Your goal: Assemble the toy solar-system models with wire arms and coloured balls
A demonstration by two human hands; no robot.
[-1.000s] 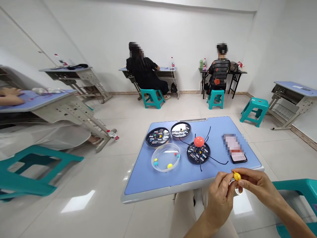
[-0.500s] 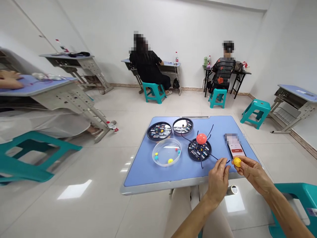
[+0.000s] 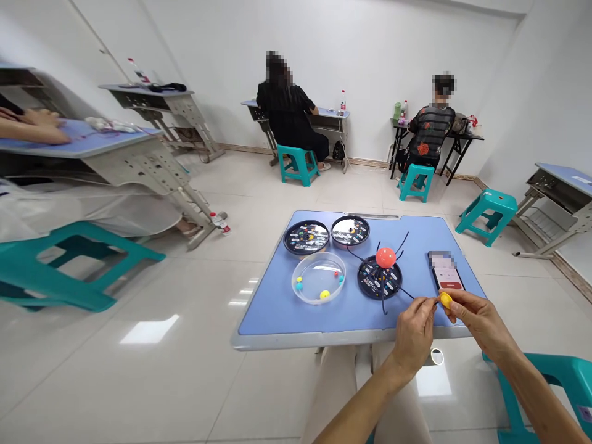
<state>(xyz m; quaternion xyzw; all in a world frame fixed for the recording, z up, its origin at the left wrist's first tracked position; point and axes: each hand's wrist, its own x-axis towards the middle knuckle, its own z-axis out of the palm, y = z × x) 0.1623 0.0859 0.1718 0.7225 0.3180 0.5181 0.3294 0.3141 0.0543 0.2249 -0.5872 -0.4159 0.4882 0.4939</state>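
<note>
My left hand (image 3: 413, 336) pinched 1 black rod (image 3: 406, 294), presumably to steady it; my right hand (image 3: 478, 320) pinched the yellow piece (image 3: 446, 300) at its tip, 4 o'clock from the red ball (image 3: 385, 258).

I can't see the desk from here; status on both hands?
Left hand pinching black rod near its end. Right hand gripping yellow piece by rod's tip, contact unclear. Phone just beyond right hand.
</note>
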